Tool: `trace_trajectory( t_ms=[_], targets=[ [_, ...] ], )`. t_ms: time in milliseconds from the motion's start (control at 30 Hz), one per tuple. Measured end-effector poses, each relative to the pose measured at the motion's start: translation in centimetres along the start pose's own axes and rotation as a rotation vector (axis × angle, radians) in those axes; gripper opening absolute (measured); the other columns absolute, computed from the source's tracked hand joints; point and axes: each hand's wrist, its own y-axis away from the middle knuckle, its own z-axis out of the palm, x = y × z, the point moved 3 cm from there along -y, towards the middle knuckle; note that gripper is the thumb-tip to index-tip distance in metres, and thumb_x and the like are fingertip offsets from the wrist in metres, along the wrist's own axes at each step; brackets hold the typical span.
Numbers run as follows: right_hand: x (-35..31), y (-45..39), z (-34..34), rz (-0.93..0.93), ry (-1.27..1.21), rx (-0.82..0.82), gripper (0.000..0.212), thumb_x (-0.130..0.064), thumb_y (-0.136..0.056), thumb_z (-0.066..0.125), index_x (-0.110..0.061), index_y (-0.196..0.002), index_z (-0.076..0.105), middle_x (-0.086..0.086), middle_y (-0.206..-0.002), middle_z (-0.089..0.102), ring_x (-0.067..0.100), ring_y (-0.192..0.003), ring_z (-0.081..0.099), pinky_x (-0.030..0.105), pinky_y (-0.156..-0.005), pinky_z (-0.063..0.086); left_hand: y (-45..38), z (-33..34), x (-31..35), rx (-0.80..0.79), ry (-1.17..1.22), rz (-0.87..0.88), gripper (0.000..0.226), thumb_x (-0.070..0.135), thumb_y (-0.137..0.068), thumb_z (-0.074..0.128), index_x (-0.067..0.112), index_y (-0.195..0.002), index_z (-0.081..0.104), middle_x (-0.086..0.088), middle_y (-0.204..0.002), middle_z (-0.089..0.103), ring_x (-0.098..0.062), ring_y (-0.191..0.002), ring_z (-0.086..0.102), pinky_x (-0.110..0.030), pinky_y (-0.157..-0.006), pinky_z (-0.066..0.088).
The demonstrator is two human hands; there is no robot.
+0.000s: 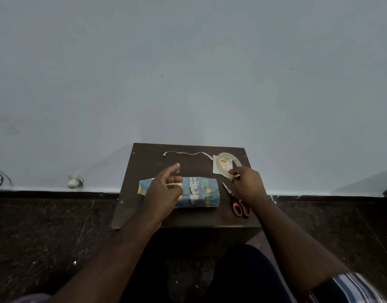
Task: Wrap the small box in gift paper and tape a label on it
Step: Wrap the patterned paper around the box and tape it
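The small box (204, 194), wrapped in blue patterned gift paper, lies across the middle of a small dark table (149, 215). My left hand (166, 189) hovers over the box's left half, index finger pointing up and away, thumb and curled fingers pinching what looks like a short strip of clear tape (174, 184). My right hand (247, 182) grips the near rim of a clear tape roll (228, 164) at the back right. Under the roll lies a pale label card (216, 169) with a yellowish picture.
Red-handled scissors (237, 202) lie to the right of the box, blades pointing away. A thin white paper strip (186, 153) curls along the table's far edge. A grey wall rises just behind the table; dark stone floor surrounds it. A small white object (74, 182) sits at the wall's base, left.
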Motion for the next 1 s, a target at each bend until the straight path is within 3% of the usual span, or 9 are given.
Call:
trace_trajectory(
  t_ms=[67, 233, 433, 500, 633, 667, 733, 833, 1000],
  targets=[
    [0.7, -1.8, 0.7, -0.011, 0.093, -0.033, 0.030, -0.008, -0.088, 0.061, -0.011, -0.114, 0.074, 0.012, -0.124, 0.067, 0.030, -0.117, 0.060, 0.033, -0.095, 0.048, -0.4, 0.3, -0.3, -0.008, -0.058, 0.013, 0.055, -0.005, -0.093, 0.059, 0.031, -0.135, 0.056, 0.006, -0.112, 0.066, -0.001, -0.093, 0.063, -0.014, -0.071, 0.054],
    [1.3, -4.4, 2.1, -0.024, 0.183, -0.110, 0.030, -0.016, -0.087, 0.069, -0.018, -0.116, 0.074, 0.010, -0.129, 0.065, 0.030, -0.118, 0.060, 0.033, -0.096, 0.048, -0.8, 0.1, -1.5, -0.022, -0.092, -0.043, 0.053, -0.001, -0.092, 0.064, 0.032, -0.133, 0.059, 0.007, -0.111, 0.066, -0.011, -0.101, 0.065, -0.032, -0.088, 0.055],
    [2.6, -5.0, 2.7, -0.007, 0.176, -0.137, 0.034, -0.024, -0.087, 0.074, -0.018, -0.120, 0.073, 0.011, -0.130, 0.066, 0.030, -0.119, 0.060, 0.033, -0.098, 0.047, -1.0, -0.3, -2.8, -0.019, -0.031, -0.100, 0.048, 0.004, -0.093, 0.066, 0.034, -0.131, 0.061, 0.010, -0.114, 0.067, -0.008, -0.108, 0.064, -0.037, -0.097, 0.055],
    [1.9, -4.6, 2.2, -0.022, 0.142, -0.079, 0.039, -0.017, -0.084, 0.074, -0.015, -0.123, 0.071, 0.014, -0.127, 0.065, 0.031, -0.115, 0.060, 0.033, -0.095, 0.046, -1.0, -0.4, -3.0, -0.023, -0.022, -0.103, 0.047, 0.003, -0.093, 0.066, 0.036, -0.126, 0.063, 0.010, -0.114, 0.068, -0.008, -0.109, 0.064, -0.038, -0.097, 0.056],
    [-1.8, -1.6, 0.2, 0.039, -0.251, 0.131, 0.032, -0.012, -0.084, 0.061, -0.028, -0.108, 0.074, -0.008, -0.102, 0.069, 0.013, -0.090, 0.064, 0.025, -0.074, 0.048, -0.7, -0.6, -2.9, -0.058, 0.017, -0.098, 0.051, 0.000, -0.092, 0.065, 0.043, -0.120, 0.065, 0.008, -0.115, 0.068, -0.012, -0.110, 0.064, -0.030, -0.085, 0.058],
    [-3.1, -0.4, 0.2, 0.068, -0.431, 0.127, 0.027, -0.011, -0.087, 0.062, -0.027, -0.105, 0.074, -0.010, -0.095, 0.070, 0.013, -0.082, 0.067, 0.022, -0.070, 0.051, -0.6, -0.7, -2.8, -0.071, 0.037, -0.100, 0.052, -0.001, -0.092, 0.065, 0.043, -0.120, 0.066, 0.007, -0.117, 0.068, -0.012, -0.109, 0.064, -0.027, -0.081, 0.056],
    [-5.8, 2.4, 1.7, 0.120, -0.826, -0.028, 0.021, -0.001, -0.090, 0.066, -0.014, -0.106, 0.070, 0.000, -0.090, 0.071, 0.018, -0.073, 0.068, 0.024, -0.061, 0.056, -0.2, -0.6, -2.4, -0.099, 0.087, -0.108, 0.053, -0.003, -0.093, 0.063, 0.041, -0.123, 0.067, 0.005, -0.121, 0.066, -0.013, -0.106, 0.064, -0.024, -0.077, 0.054],
    [-8.1, 6.0, 4.3, 0.285, -1.214, -0.240, 0.029, 0.000, -0.090, 0.069, -0.004, -0.118, 0.062, 0.014, -0.101, 0.071, 0.021, -0.084, 0.069, 0.031, -0.067, 0.059, 0.6, -0.5, -1.8, -0.135, 0.150, -0.120, 0.055, -0.002, -0.094, 0.061, 0.043, -0.125, 0.067, 0.006, -0.123, 0.066, -0.018, -0.101, 0.064, -0.030, -0.084, 0.057],
    [-9.5, 8.4, 5.9, 0.406, -1.472, -0.318, 0.034, -0.008, -0.089, 0.073, -0.006, -0.121, 0.061, 0.019, -0.113, 0.072, 0.026, -0.097, 0.072, 0.035, -0.078, 0.059, 1.4, -0.8, -1.4, -0.170, 0.179, -0.120, 0.058, 0.000, -0.094, 0.060, 0.048, -0.126, 0.065, 0.007, -0.129, 0.065, -0.020, -0.116, 0.065, -0.043, -0.101, 0.054]
  ],
)
